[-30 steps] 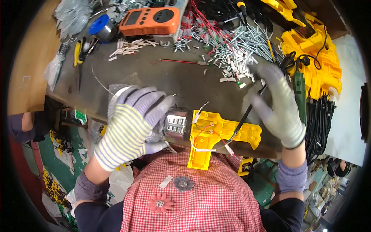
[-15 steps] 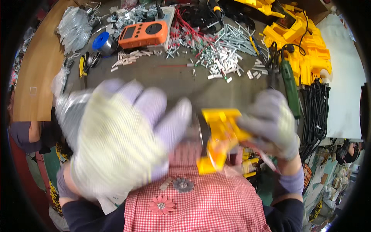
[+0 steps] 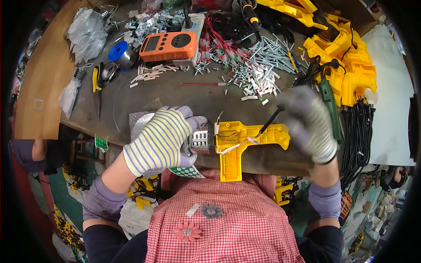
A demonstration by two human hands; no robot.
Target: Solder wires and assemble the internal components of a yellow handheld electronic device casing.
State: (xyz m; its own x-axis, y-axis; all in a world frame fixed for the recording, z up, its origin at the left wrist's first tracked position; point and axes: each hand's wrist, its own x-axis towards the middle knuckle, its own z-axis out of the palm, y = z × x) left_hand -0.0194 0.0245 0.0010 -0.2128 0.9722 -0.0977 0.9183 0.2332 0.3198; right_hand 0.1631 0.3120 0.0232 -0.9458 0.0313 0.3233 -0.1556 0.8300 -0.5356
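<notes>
My left hand [image 3: 164,140], in a striped glove, is closed around a slotted metal barrel [image 3: 200,141] at the table's front edge. Joined to that barrel is a yellow pistol-shaped casing half [image 3: 231,163], its inner side facing up, with thin orange and white wires inside. From its handle part a short black cord [image 3: 272,120] rises toward my right hand [image 3: 312,125]. That gloved hand is smeared by motion, so its fingers and any hold on the cord cannot be made out. Bubble wrap [image 3: 137,124] lies beside my left hand.
An orange multimeter [image 3: 169,46], a blue solder spool [image 3: 123,55] and yellow-handled pliers [image 3: 96,83] lie across the back left. White sleeves [image 3: 252,83], long screws [image 3: 276,55] and red wires [image 3: 215,33] are heaped behind. A green-handled tool [image 3: 329,98], black cords [image 3: 357,136] and yellow casings [image 3: 351,74] fill the right.
The yellow casing has turned from tilted in my right hand to lying level at the table edge. My left hand has come down onto the barrel; my right hand has left the casing.
</notes>
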